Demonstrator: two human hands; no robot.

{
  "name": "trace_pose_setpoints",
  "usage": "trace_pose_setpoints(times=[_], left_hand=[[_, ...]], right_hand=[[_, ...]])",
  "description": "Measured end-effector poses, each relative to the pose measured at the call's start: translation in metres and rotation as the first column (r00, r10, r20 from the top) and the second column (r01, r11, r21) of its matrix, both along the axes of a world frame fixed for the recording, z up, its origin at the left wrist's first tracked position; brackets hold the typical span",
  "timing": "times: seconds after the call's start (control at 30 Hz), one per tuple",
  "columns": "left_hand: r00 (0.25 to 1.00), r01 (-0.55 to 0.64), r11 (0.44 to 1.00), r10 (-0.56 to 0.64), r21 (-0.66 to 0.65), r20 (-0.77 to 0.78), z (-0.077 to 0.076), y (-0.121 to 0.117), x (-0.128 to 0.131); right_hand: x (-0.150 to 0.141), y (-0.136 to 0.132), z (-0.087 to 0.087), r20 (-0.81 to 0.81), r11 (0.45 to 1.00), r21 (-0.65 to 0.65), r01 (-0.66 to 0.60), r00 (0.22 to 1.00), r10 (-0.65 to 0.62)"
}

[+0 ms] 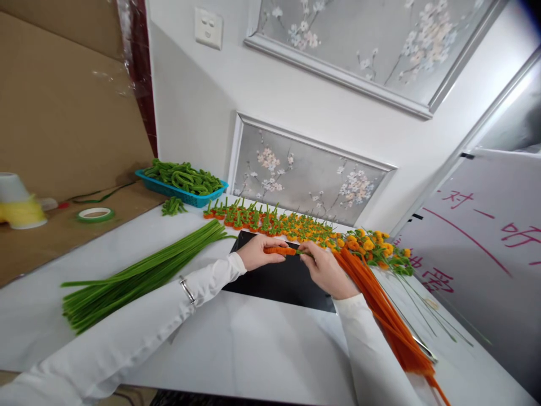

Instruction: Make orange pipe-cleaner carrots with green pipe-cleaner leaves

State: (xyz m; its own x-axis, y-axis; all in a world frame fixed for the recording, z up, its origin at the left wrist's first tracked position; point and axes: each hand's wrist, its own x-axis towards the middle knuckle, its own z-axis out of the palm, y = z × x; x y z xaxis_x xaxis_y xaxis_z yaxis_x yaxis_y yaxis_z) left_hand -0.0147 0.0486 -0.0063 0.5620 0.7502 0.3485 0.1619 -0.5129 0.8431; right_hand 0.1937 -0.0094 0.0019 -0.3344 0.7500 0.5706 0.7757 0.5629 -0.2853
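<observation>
My left hand pinches an orange coil of fuzzy pipe cleaner over a black mat. From the right, my right hand grips the green stem end that runs out of the orange piece. Just beyond both hands stand rows of small orange and yellow pipe-cleaner pieces with green stems. A bundle of orange pipe cleaners lies beside my right forearm. Left of my left hand rests a bundle of green pipe cleaners.
A blue basket of green curled pieces stands at the back left, near a small green pile. Finished yellow-orange flowers lie at the right. Green tape sits on cardboard; scissors lie right, near a whiteboard.
</observation>
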Motion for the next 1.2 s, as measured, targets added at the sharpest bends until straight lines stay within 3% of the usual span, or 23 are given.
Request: trace_pose_setpoints(times=[0.23, 0.57, 0.73, 0.9, 1.1, 1.2], left_hand=[[0.994, -0.11, 0.992, 0.111, 0.06, -0.016, -0.004, 0.007, -0.004], [0.999, -0.027, 0.999, 0.027, 0.019, -0.02, -0.004, 0.001, 0.0], [0.998, 0.016, 0.999, -0.014, -0.035, 0.056, -0.006, 0.003, 0.001], [0.995, -0.036, 0.995, 0.043, -0.088, 0.087, -0.007, 0.005, 0.001], [0.993, -0.064, 0.992, 0.074, -0.108, 0.093, -0.01, 0.004, 0.002], [0.993, -0.061, 0.991, 0.072, -0.121, 0.092, -0.008, 0.002, 0.003]], right_hand=[[0.01, 0.009, -0.006, -0.155, 0.994, 0.108, -0.027, 0.987, 0.043], [-0.006, 0.01, -0.01, -0.129, 0.992, 0.11, -0.058, 0.989, 0.072], [0.002, 0.012, -0.01, -0.156, 0.993, 0.116, -0.015, 0.987, 0.033], [0.012, 0.013, -0.012, -0.166, 0.991, 0.112, 0.069, 0.985, -0.05], [0.007, 0.011, -0.007, -0.207, 0.993, 0.113, -0.018, 0.977, 0.041], [0.005, 0.011, -0.008, -0.267, 0.996, 0.092, -0.002, 0.963, 0.027]])
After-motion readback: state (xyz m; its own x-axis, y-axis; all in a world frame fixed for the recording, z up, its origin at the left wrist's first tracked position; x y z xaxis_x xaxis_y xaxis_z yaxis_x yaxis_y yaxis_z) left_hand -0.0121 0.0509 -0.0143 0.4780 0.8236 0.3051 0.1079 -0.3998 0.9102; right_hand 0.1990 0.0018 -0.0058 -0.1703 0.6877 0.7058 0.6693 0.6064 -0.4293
